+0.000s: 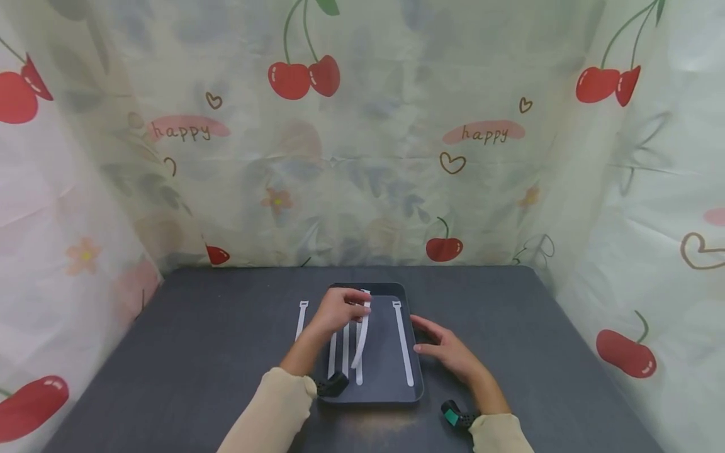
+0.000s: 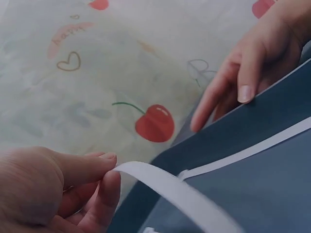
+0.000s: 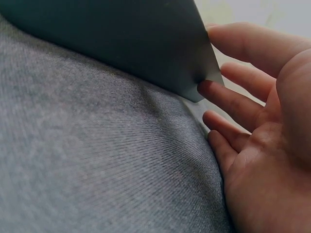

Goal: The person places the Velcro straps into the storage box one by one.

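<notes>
My left hand (image 1: 335, 309) is over the dark grey tray (image 1: 382, 362), pinching one end of a white strap (image 1: 362, 340) between thumb and fingertips. In the left wrist view the held strap (image 2: 170, 188) bends away from the fingertips and slants down over the tray. Below it, several similar straps lie lengthwise in the tray's left part. Another strap with a slotted head (image 1: 404, 346) lies along the right side. My right hand (image 1: 451, 355) is at the tray's right wall, fingers loosely extended; the right wrist view shows fingertips against the wall's outer side (image 3: 146, 43).
To the left of the tray, one more white strap (image 1: 302, 318) lies on the dark cloth-covered table (image 1: 215, 352), partly behind the left forearm. Cherry-patterned curtains (image 1: 362, 138) enclose the table at the back and both sides.
</notes>
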Demonstrator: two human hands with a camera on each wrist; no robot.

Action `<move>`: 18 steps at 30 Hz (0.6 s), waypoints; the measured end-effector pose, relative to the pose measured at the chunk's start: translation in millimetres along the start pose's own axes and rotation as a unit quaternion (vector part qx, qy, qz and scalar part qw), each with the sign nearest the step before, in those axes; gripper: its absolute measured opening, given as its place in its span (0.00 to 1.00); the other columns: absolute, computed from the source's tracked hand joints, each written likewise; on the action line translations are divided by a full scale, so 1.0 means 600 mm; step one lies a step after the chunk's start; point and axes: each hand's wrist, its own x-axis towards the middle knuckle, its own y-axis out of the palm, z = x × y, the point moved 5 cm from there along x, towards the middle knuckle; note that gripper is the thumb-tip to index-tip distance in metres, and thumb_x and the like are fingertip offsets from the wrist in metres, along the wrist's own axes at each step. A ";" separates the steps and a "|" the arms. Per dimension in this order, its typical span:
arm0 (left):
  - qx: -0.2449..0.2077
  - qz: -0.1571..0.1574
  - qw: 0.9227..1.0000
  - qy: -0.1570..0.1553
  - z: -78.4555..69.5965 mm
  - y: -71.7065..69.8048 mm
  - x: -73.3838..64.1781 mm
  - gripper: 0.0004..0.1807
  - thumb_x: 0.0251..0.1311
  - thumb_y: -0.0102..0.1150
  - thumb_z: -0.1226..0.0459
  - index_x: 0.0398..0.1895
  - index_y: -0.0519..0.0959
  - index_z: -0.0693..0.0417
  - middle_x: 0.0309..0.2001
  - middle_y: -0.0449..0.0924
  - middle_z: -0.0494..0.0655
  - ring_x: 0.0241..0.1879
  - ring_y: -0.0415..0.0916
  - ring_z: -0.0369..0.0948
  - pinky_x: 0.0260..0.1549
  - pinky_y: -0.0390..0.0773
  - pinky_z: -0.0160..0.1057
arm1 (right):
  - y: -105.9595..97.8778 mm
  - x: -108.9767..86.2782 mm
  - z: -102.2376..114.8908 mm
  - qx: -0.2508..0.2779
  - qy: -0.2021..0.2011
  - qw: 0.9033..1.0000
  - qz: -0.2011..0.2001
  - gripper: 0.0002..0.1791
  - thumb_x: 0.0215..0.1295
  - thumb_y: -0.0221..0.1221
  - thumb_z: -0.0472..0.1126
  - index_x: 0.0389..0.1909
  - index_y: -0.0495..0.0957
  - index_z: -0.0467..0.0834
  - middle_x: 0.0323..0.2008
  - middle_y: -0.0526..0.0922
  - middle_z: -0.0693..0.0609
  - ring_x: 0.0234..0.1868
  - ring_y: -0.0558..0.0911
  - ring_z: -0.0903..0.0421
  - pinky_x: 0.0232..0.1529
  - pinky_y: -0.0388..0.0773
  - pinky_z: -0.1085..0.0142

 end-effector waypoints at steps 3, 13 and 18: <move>-0.022 0.010 1.000 -0.011 0.010 0.014 0.003 0.14 0.56 0.64 0.76 0.47 0.83 0.66 0.41 0.84 0.56 0.27 0.81 0.39 0.36 0.82 0.46 | 0.000 0.001 0.001 -0.001 0.000 1.000 0.001 0.37 0.61 0.66 0.43 0.71 0.65 0.46 0.69 0.66 0.48 0.72 0.59 0.46 0.68 0.52 0.44; -0.071 0.025 0.996 -0.036 0.049 0.052 0.038 0.17 0.55 0.63 0.79 0.50 0.79 0.73 0.38 0.83 0.61 0.26 0.79 0.37 0.33 0.83 0.41 | 0.000 -0.002 0.006 0.003 -0.010 1.000 0.012 0.36 0.62 0.65 0.42 0.71 0.64 0.45 0.69 0.65 0.46 0.72 0.58 0.45 0.68 0.50 0.43; -0.012 0.044 0.998 -0.040 0.060 0.071 0.053 0.18 0.52 0.66 0.78 0.48 0.80 0.72 0.28 0.80 0.49 0.21 0.78 0.36 0.29 0.82 0.39 | -0.002 -0.004 0.008 0.006 -0.014 1.000 0.015 0.36 0.63 0.65 0.41 0.71 0.64 0.45 0.69 0.66 0.46 0.72 0.59 0.45 0.68 0.49 0.42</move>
